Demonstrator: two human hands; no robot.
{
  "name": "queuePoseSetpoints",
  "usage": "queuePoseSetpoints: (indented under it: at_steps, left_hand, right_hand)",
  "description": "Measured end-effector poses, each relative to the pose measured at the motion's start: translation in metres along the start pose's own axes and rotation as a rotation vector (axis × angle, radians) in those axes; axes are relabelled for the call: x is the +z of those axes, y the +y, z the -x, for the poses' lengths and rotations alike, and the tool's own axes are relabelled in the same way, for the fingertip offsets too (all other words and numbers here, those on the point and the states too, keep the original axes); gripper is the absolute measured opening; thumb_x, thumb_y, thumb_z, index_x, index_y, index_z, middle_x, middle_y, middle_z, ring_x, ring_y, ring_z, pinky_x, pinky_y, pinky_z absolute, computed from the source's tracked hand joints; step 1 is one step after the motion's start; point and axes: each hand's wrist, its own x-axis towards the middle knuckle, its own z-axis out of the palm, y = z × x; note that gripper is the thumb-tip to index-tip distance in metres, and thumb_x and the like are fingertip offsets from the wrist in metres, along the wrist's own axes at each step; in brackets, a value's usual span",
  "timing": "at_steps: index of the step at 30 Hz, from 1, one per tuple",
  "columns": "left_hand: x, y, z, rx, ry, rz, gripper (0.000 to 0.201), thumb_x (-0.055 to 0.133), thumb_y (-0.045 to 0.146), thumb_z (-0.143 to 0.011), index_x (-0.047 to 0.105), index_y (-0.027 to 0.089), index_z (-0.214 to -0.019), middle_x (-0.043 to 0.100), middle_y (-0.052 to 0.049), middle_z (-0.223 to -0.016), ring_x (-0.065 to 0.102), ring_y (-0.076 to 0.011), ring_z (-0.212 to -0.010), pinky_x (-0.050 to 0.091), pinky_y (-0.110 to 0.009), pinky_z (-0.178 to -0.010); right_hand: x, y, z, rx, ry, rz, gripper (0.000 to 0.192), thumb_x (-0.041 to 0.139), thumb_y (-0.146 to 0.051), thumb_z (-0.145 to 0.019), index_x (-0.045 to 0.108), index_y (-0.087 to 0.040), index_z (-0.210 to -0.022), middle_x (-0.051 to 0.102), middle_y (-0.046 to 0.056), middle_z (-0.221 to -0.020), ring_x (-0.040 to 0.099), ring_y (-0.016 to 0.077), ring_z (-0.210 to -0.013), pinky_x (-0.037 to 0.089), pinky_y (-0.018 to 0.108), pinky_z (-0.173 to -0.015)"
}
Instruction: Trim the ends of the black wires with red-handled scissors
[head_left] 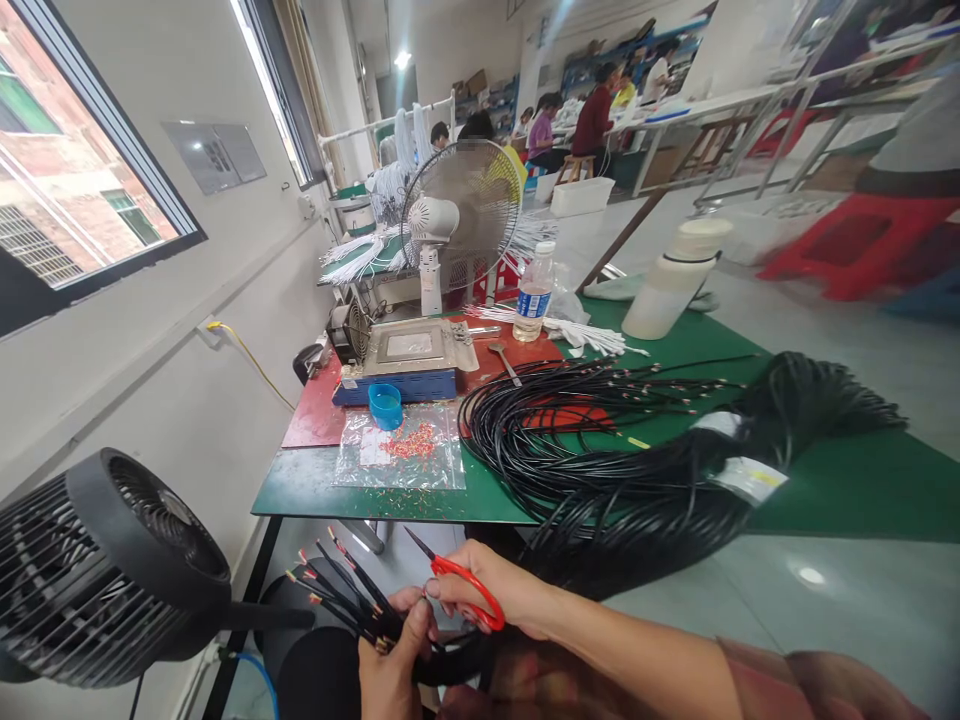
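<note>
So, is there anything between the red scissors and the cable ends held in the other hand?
Nothing visible. The right hand holds the red scissors right beside the cable ends bunched in the left hand; only open air separates blades and wires.

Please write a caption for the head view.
Left hand grips black cable ends; right hand holds red scissors near them.

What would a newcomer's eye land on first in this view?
Probably the big bundle of black cables sprawled over the green table, centre right. Next, at the bottom, the right hand grips red-handled scissors beside the fan of black, red-tipped cable ends bunched in the left hand. A black fan fills the lower left.
</note>
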Motion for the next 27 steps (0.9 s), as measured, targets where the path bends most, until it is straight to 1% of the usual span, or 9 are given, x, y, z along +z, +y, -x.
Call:
queuePoseSetpoints:
  at_steps: [4, 8, 11, 13, 18, 21, 24, 27]
  left_hand:
    - [0.001, -0.002, 0.000, 0.016, -0.036, 0.021, 0.025, 0.068, 0.035, -0.061, 0.060, 0.013, -0.069, 0.055, 0.003, -0.047, 0.041, -0.0044, -0.045, 0.030, -0.021, -0.048]
    - [0.000, -0.006, 0.000, 0.028, -0.084, 0.014, 0.023, 0.065, 0.035, -0.064, 0.061, 0.013, -0.069, 0.056, 0.002, -0.049, 0.041, -0.0049, -0.045, 0.029, -0.021, -0.048]
    - [-0.001, -0.010, 0.000, 0.027, -0.119, 0.043, 0.021, 0.064, 0.034, -0.065, 0.060, 0.013, -0.064, 0.055, 0.002, -0.050, 0.043, -0.0053, -0.047, 0.030, -0.021, -0.049]
    - [0.000, -0.011, 0.000, 0.030, -0.119, 0.076, 0.019, 0.064, 0.033, -0.065, 0.059, 0.014, -0.062, 0.055, 0.002, -0.050, 0.044, -0.0053, -0.049, 0.031, -0.021, -0.050]
    - [0.001, -0.009, 0.001, 0.024, -0.081, 0.116, 0.017, 0.066, 0.032, -0.063, 0.060, 0.016, -0.066, 0.057, 0.003, -0.051, 0.047, -0.0060, -0.050, 0.037, -0.019, -0.052]
    - [0.000, -0.009, -0.001, 0.034, -0.076, 0.126, 0.017, 0.065, 0.033, -0.064, 0.060, 0.016, -0.066, 0.057, 0.003, -0.052, 0.048, -0.0069, -0.050, 0.039, -0.020, -0.052]
    - [-0.001, -0.010, -0.002, 0.066, -0.092, 0.113, 0.018, 0.065, 0.032, -0.064, 0.059, 0.015, -0.064, 0.055, 0.003, -0.051, 0.046, -0.0067, -0.049, 0.037, -0.020, -0.051]
    - [-0.001, -0.010, -0.004, 0.071, -0.090, 0.100, 0.018, 0.064, 0.033, -0.065, 0.059, 0.015, -0.064, 0.054, 0.003, -0.051, 0.045, -0.0064, -0.049, 0.035, -0.021, -0.051]
  right_hand:
    - [0.000, -0.002, 0.000, 0.008, 0.024, -0.070, 0.043, 0.065, -0.052, -0.064, 0.054, -0.012, -0.053, 0.039, -0.007, -0.036, 0.033, 0.0032, -0.031, 0.023, 0.016, -0.034]
    - [0.001, 0.000, -0.002, 0.016, 0.000, -0.105, 0.044, 0.066, -0.053, -0.062, 0.052, -0.012, -0.050, 0.040, -0.006, -0.037, 0.034, 0.0035, -0.032, 0.022, 0.016, -0.033]
    - [0.002, 0.006, -0.004, 0.029, -0.009, -0.129, 0.045, 0.066, -0.052, -0.062, 0.050, -0.013, -0.049, 0.042, -0.005, -0.038, 0.034, 0.0034, -0.033, 0.022, 0.017, -0.033]
    - [0.002, 0.010, -0.006, 0.036, -0.027, -0.159, 0.044, 0.065, -0.052, -0.063, 0.049, -0.013, -0.050, 0.042, -0.005, -0.038, 0.035, 0.0035, -0.033, 0.023, 0.017, -0.033]
    - [0.004, 0.016, -0.007, 0.048, -0.069, -0.195, 0.044, 0.064, -0.054, -0.064, 0.053, -0.013, -0.057, 0.045, -0.005, -0.042, 0.036, 0.0045, -0.033, 0.023, 0.017, -0.030]
    - [0.008, 0.015, -0.005, 0.048, -0.050, -0.219, 0.046, 0.064, -0.056, -0.063, 0.054, -0.012, -0.058, 0.043, -0.005, -0.041, 0.034, 0.0034, -0.032, 0.021, 0.016, -0.030]
    - [0.011, 0.014, -0.004, 0.039, -0.019, -0.243, 0.047, 0.065, -0.058, -0.061, 0.053, -0.012, -0.057, 0.042, -0.006, -0.040, 0.034, 0.0034, -0.031, 0.022, 0.016, -0.029]
    - [0.011, 0.014, -0.003, 0.021, -0.021, -0.228, 0.048, 0.065, -0.059, -0.061, 0.055, -0.012, -0.058, 0.043, -0.005, -0.041, 0.035, 0.0036, -0.031, 0.023, 0.016, -0.029]
